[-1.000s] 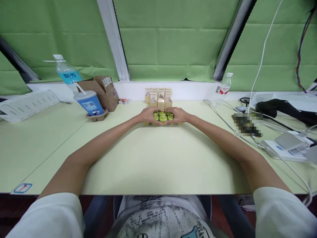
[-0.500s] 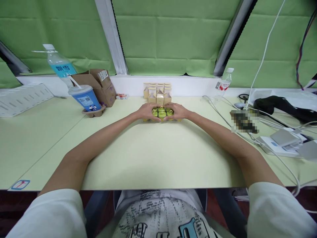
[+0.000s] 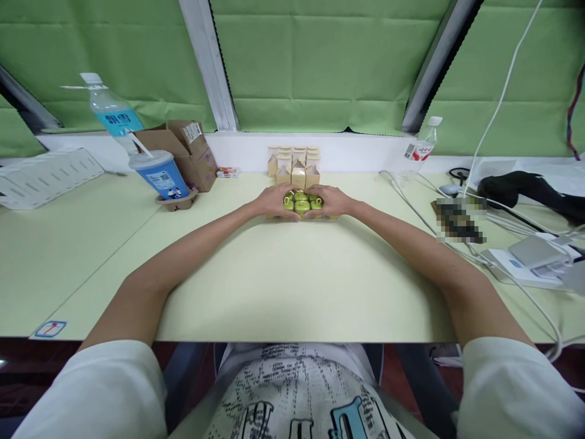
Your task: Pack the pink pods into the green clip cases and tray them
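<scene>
Several small shiny green round objects (image 3: 302, 207) with ring-like loops on top stand packed together at the middle of the table. Their exact kind is too small to make out. My left hand (image 3: 274, 202) curves round the group from the left, thumb along the front and fingers behind. From the right, my right hand (image 3: 332, 202) cups the same group in a matching way. Bits of yellowish green show beneath both palms, partly hidden. Just behind my fingers stand several small cream-coloured open boxes (image 3: 298, 177) in rows.
Left on the table (image 3: 292, 280) are a blue paper cup (image 3: 161, 177) in a cardboard holder, a brown carton (image 3: 201, 160) and a water bottle (image 3: 114, 116). To the right lie white cables (image 3: 406, 207), a second bottle (image 3: 423, 143), a black cloth-like item (image 3: 516, 186) and white boxes (image 3: 530, 268).
The view has shifted slightly, so the scene sits a little higher and further right. My hands keep their hold around the green objects.
</scene>
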`<state>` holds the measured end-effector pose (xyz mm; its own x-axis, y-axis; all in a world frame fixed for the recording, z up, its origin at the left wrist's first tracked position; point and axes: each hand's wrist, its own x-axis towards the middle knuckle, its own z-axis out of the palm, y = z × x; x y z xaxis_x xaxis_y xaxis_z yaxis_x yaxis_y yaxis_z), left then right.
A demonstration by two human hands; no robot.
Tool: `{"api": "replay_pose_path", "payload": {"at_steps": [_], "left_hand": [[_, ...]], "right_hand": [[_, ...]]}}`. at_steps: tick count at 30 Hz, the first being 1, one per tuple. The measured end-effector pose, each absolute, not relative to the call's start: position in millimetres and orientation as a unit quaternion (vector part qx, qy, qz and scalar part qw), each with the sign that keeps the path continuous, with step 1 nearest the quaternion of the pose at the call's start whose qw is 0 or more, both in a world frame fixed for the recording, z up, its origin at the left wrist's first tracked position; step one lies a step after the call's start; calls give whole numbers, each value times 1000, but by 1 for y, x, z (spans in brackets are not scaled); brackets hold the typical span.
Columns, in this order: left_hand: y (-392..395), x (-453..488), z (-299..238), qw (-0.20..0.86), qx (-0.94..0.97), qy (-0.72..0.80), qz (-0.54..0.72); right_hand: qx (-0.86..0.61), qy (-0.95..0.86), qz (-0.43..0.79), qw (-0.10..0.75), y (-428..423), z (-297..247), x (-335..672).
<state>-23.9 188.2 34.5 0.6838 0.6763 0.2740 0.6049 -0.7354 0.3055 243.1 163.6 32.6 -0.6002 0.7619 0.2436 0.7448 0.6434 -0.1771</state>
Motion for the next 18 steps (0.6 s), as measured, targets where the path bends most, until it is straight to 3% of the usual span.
{"api": "replay_pose_path", "payload": {"at_steps": [10,13,18], "left_hand": [[187,-24,36,130,913,329,204],[187,-26,42,169,898,309,265],[198,-30,44,288,759,330,482]], "right_hand": [[-410,-892,49,185,165,32,245],[-403,-873,80,263,162,33,248],[-433,-734,206,481,165,29,250]]}}
